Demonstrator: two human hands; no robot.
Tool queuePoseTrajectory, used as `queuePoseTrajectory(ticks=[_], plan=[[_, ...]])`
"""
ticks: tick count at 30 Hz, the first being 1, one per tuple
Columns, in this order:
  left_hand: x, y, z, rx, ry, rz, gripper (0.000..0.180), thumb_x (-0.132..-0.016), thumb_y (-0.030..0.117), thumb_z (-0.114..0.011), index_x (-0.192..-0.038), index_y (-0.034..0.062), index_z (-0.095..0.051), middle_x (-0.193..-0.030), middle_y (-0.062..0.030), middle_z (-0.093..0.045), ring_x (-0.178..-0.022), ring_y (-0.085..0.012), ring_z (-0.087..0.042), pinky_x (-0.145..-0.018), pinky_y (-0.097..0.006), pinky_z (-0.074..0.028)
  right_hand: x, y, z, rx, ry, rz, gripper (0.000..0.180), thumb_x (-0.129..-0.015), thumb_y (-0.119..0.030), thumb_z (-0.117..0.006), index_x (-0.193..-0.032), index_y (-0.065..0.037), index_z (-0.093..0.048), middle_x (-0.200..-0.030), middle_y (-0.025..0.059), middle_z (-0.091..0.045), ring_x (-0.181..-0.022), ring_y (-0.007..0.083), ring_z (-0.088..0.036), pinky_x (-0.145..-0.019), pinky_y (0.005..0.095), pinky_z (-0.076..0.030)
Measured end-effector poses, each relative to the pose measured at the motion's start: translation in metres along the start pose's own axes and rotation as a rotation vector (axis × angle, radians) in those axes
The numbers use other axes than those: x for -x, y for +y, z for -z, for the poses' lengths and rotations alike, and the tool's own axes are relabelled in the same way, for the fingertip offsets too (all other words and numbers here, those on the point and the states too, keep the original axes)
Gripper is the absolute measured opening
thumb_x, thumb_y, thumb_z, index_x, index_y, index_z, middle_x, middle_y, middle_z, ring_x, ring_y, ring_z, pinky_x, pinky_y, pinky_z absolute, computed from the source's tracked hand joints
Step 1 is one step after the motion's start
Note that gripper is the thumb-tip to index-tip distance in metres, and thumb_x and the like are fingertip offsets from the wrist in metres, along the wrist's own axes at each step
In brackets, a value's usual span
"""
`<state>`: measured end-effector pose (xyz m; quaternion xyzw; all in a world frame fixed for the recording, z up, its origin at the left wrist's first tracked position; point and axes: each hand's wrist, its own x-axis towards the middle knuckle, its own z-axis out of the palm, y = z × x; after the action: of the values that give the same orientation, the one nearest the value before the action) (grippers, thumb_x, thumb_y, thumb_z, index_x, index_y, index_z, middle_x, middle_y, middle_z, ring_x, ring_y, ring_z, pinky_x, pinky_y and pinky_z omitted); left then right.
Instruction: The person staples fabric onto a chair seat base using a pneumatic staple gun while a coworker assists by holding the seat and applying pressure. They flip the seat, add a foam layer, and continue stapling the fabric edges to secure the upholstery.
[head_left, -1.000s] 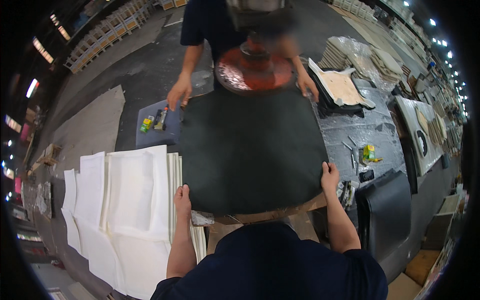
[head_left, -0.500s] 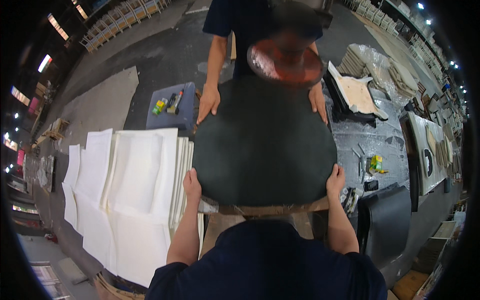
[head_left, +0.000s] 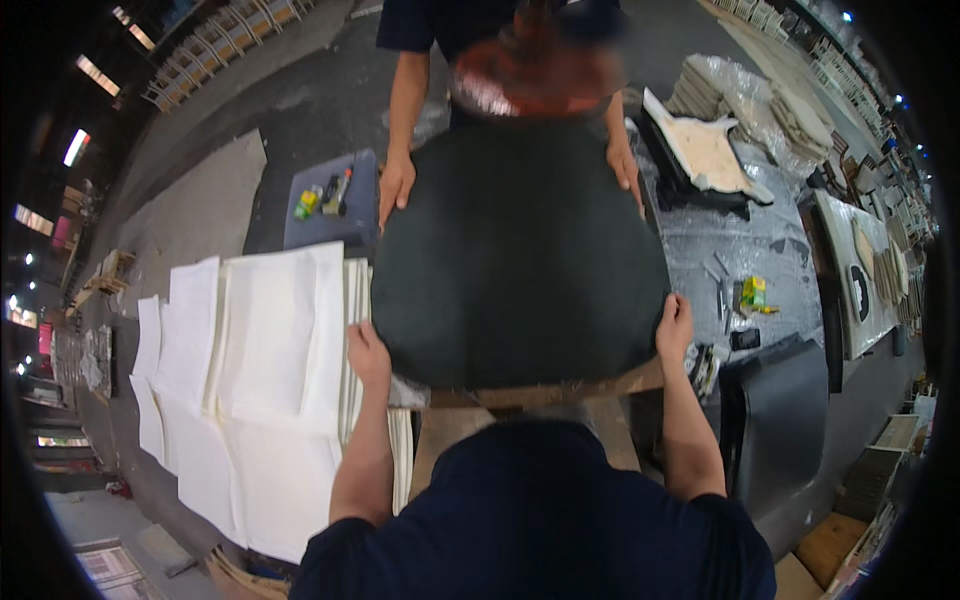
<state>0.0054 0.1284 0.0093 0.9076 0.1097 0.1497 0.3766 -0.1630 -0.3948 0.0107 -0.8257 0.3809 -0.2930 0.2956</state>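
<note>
Workshop surface (head_left: 540, 398): we grasp the dark rounded sheet (head_left: 520, 260) at its near edge, left hand (head_left: 368, 352) and right hand (head_left: 675, 322) fingers clenched on it; a co-worker's hands (head_left: 396, 188) grip opposite. Positioning step, we judge; next calls for level, matched lowering.

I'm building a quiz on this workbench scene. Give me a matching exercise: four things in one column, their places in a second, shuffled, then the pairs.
Things:
1. left hand
2. right hand
3. white sheets
4. co-worker's hands

Places:
A. far edge of the dark panel
B. near right corner of the panel
C. stacked left of the panel
D. near left corner of the panel

Pairs: 1-D, 2-B, 3-C, 4-A
</note>
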Motion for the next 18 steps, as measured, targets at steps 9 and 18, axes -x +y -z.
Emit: queuePoseTrajectory(ticks=[9,18], plan=[[0.118,0.067,0.005,-0.314,-0.456,-0.74,0.065,-0.095,0.041,-0.082,-0.157,0.0309,-0.064,-0.174,-0.0085,-0.045,-0.163,-0.0414,-0.033,-0.131,-0.071,-0.02,0.061,-0.069,0.046,0.034,-0.713,0.498,0.043,-0.089,-0.035,-0.089,-0.118,-0.011,-0.069,-0.109,0.0123,-0.071,-0.104,0.0375,-0.073,-0.087,0.0478,-0.059],[0.127,0.059,-0.001,-0.394,-0.444,-0.742,0.066,-0.097,0.045,-0.079,-0.159,0.0312,-0.062,-0.174,-0.0072,-0.044,-0.163,-0.04,-0.033,-0.131,-0.071,-0.018,0.069,-0.093,0.032,-0.007,-0.916,0.594,0.038,-0.092,-0.037,-0.087,-0.112,-0.01,-0.069,-0.106,0.0127,-0.073,-0.092,0.0368,-0.075,-0.079,0.0494,-0.06]])
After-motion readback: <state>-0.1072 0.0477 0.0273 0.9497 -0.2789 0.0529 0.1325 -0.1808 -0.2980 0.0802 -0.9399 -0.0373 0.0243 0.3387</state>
